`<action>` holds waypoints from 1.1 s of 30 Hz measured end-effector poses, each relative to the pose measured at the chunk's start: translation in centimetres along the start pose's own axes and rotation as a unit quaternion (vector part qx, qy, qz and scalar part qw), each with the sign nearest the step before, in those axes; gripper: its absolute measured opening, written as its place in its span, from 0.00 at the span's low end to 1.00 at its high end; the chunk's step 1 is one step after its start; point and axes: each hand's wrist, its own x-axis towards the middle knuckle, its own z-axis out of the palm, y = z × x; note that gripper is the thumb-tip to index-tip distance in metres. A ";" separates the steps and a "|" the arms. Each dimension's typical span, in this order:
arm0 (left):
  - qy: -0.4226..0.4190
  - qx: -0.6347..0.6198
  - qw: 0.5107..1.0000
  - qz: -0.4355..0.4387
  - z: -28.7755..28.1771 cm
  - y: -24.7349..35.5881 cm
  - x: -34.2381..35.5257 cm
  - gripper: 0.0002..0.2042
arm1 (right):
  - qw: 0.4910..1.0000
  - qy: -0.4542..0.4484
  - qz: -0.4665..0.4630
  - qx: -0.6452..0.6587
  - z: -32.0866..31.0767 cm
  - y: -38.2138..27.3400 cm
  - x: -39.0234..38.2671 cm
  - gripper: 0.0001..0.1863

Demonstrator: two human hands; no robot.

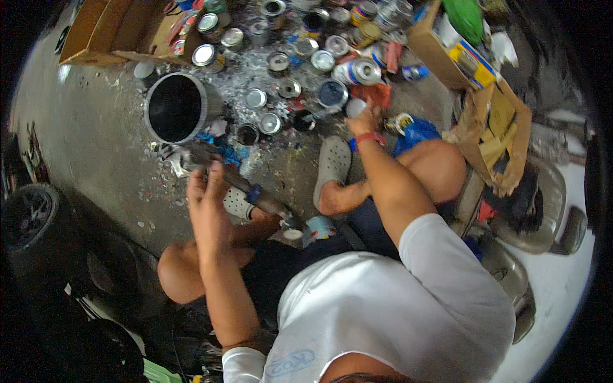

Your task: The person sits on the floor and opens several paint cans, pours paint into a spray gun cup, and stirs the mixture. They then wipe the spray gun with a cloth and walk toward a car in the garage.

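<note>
I sit low on the concrete floor with my knees apart. My left hand (207,191) is closed around a long dark metal tool (255,191) with a blue band. The tool slants from a paint-stained rag (182,159) down toward a small taped cup (319,226) between my legs. My right hand (365,122), with a red wristband, reaches forward among the paint tins. Its fingers hold a small round grey lid (355,106) next to an open tin of dark blue paint (332,94).
Several open and lidded paint tins (287,64) crowd the paint-spattered floor ahead. A large grey bucket (153,105) stands at the left. Cardboard boxes sit at the top left (105,29) and top right (434,54). A tyre (29,217) is at the left, a plastic chair (543,204) at the right.
</note>
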 end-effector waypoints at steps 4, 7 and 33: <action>0.014 0.037 0.998 -0.045 2.6 0.2 2.5 0.15 | 0.995 -0.069 -0.061 -0.035 1.2 2.4 2.3 0.62; -0.015 0.055 0.998 -0.011 2.5 -2.5 5.1 0.17 | 0.988 -0.070 -0.099 -0.098 1.2 2.9 3.0 0.48; 0.091 0.088 0.991 0.034 -8.1 43.9 -7.9 0.28 | 0.706 -0.088 -0.671 0.207 -56.7 -67.1 -27.8 0.35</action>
